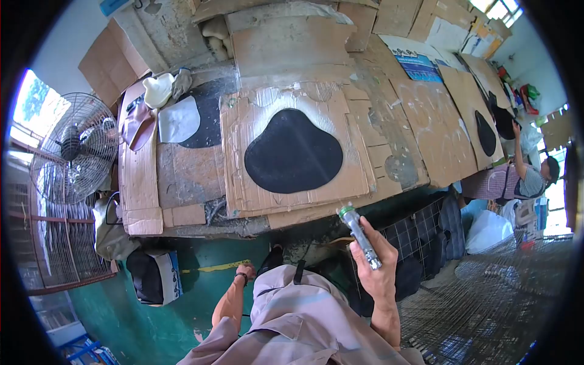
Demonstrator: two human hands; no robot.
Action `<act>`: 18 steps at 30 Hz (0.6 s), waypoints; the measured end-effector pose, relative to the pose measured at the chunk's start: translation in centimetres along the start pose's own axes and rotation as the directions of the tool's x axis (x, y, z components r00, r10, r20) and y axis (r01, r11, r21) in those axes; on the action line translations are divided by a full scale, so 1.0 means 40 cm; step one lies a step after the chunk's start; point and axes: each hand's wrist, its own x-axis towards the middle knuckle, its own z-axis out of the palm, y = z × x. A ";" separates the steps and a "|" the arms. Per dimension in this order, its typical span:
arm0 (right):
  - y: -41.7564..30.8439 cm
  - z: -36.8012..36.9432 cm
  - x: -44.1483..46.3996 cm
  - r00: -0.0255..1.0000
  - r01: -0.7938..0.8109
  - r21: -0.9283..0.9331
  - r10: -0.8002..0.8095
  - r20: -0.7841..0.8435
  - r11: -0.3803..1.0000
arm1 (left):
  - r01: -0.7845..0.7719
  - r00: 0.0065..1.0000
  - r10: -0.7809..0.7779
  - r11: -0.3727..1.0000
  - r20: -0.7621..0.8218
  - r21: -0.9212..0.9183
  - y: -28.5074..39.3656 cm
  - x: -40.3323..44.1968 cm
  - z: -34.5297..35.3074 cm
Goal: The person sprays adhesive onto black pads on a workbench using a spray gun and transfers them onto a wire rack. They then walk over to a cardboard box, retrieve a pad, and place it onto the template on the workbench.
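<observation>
My right hand (378, 261) is wrapped round a silver cylindrical tool (365, 244) with a green end, much like a flashlight. It is held in front of the table's near edge, with the green end towards the table. Low beside my left leg, my left hand (245, 271) looks curled; anything inside it is hidden. On a cardboard sheet (234, 176) lies a flat black saddle-shaped piece (293, 152), its narrow end pointing away from me. Whitish residue coats the cardboard around that narrow end. Neither hand touches the black piece.
A caged fan (76, 146) stands left. A brown piece (139, 128) and a white pad (180, 119) lie on the table's left. Below it is an open box (155, 278) of black pieces. At far right, a co-worker (524, 179) reaches towards black pieces; wire mesh (486, 298) lies nearer me.
</observation>
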 end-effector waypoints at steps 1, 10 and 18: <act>-0.001 0.002 0.005 0.999 -0.048 -0.027 0.049 0.011 0.998 | -0.043 0.998 0.051 0.985 0.048 -0.164 -0.020 0.088 0.004; -0.002 -0.062 -0.040 0.997 -0.059 -0.182 0.050 -0.054 0.982 | -0.220 0.951 0.258 0.952 0.172 -0.210 0.190 0.083 0.010; -0.028 -0.163 -0.134 0.965 -0.242 -0.184 0.257 0.059 0.953 | -0.145 0.982 0.166 0.969 0.094 -0.198 0.112 0.091 0.059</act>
